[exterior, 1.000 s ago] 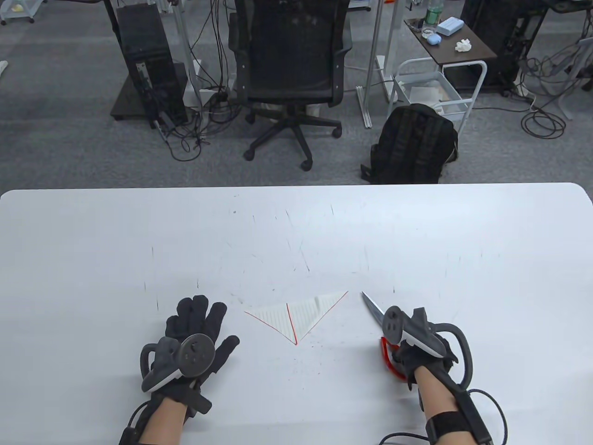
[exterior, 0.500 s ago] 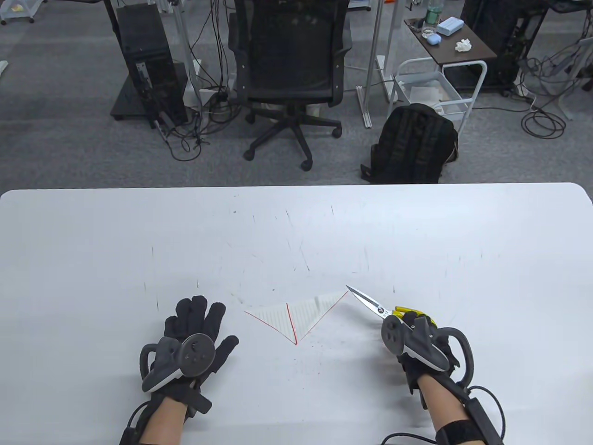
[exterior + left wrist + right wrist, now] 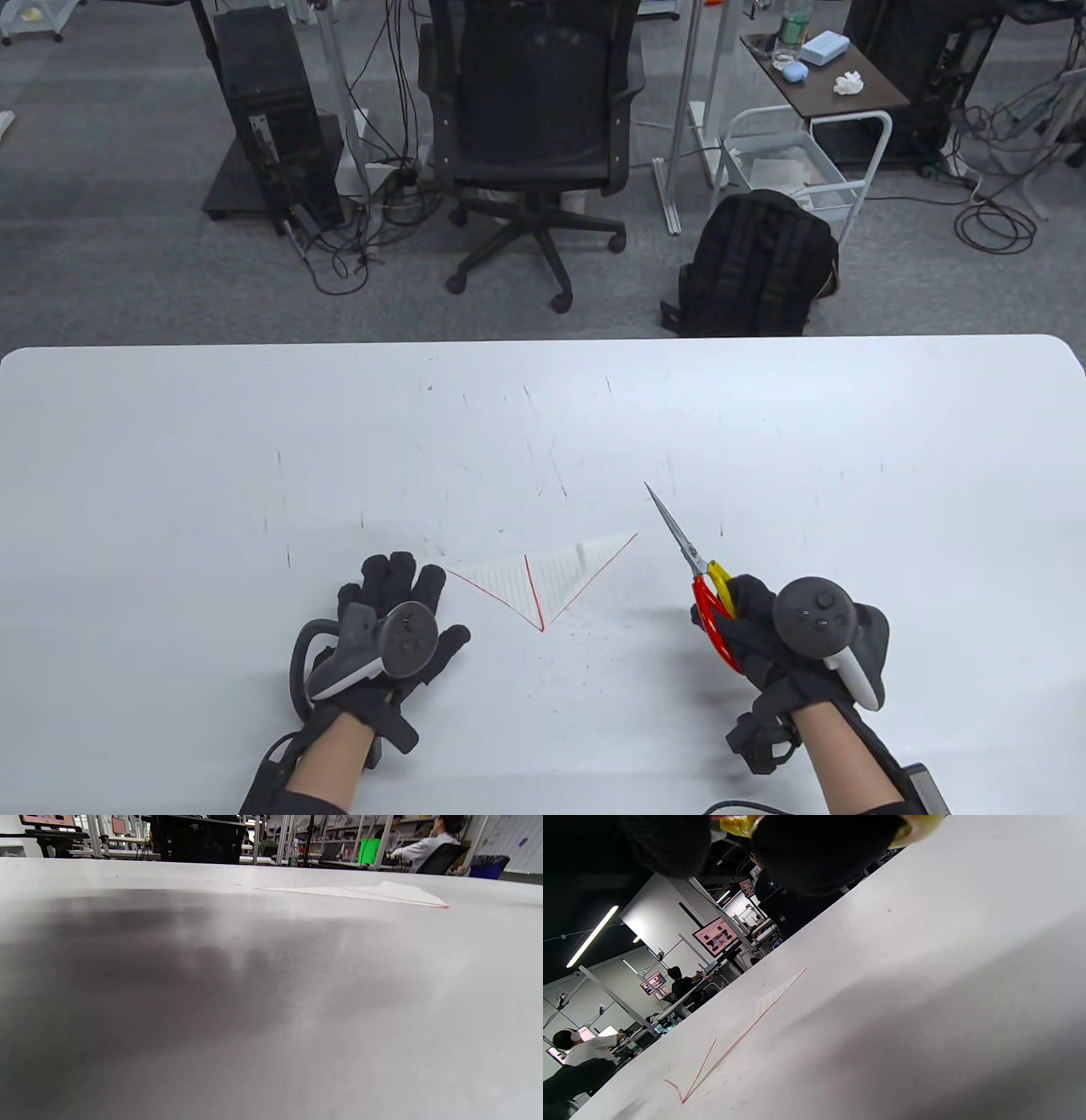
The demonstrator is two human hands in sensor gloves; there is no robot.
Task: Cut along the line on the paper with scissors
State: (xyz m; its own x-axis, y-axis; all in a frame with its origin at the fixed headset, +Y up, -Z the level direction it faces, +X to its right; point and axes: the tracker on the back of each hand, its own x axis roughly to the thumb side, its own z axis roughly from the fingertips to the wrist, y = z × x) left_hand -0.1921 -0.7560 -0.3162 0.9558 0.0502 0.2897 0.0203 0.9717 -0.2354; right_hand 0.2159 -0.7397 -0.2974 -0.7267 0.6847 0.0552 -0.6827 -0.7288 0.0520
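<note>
A white triangular piece of paper point(image 3: 543, 577) with red lines lies flat on the white table point(image 3: 543, 407), near its front middle. It also shows in the left wrist view point(image 3: 382, 894) and in the right wrist view point(image 3: 746, 1027). My right hand point(image 3: 764, 632) holds the scissors point(image 3: 691, 560) by their red and yellow handles, blades closed and pointing away, to the right of the paper. My left hand point(image 3: 394, 611) rests flat on the table, fingers spread, with its fingertips just left of the paper's left corner.
Beyond the table's far edge stand an office chair point(image 3: 530, 127), a black backpack point(image 3: 755, 263) and a computer tower point(image 3: 271, 119). Small dark scratch marks dot the tabletop.
My right hand has lifted the scissors off the table and turned them so the blades point away. My left hand has slid right and forward toward the paper's left corner.
</note>
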